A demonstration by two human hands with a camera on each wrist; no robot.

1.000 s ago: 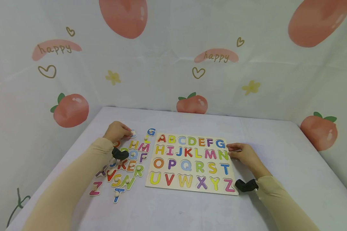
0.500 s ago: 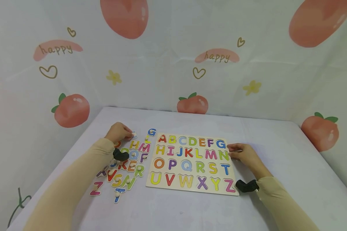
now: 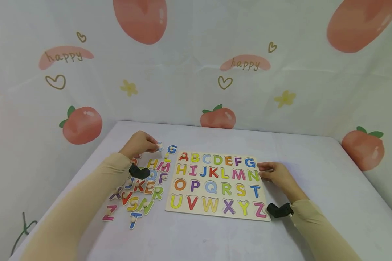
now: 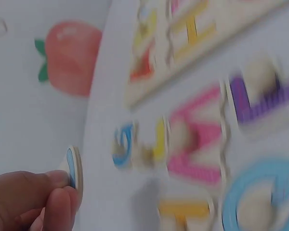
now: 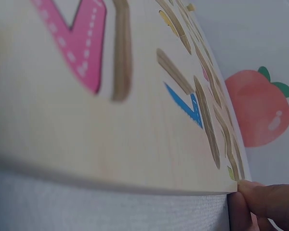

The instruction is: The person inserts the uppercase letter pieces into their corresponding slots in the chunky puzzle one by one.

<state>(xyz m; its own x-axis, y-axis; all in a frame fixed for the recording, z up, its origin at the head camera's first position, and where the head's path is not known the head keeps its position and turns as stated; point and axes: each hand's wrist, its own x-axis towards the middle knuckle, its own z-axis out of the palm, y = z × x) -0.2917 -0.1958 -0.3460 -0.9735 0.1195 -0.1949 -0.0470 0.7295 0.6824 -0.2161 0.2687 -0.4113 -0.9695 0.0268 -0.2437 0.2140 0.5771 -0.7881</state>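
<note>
1. The left hand (image 3: 139, 143) pinches a light-blue-and-cream wooden letter piece (image 4: 73, 168) between thumb and fingers; the fingers hide part of it, so which letter it is cannot be told.
2. Just right of that piece lies a blue wooden letter G with a round knob (image 3: 172, 149).
3. Nearer the wearer than the left hand, loose multicoloured, knobbed wooden letters (image 3: 139, 186) lie scattered.
4. The right hand (image 3: 277, 177), well apart from the left, grips the right edge of a pale rectangular wooden alphabet board (image 3: 200, 195), beside its green N.
5. The board lies between the hands; its knobbed red A (image 3: 183, 157) sits in its slot, at the corner towards the left hand.
</note>
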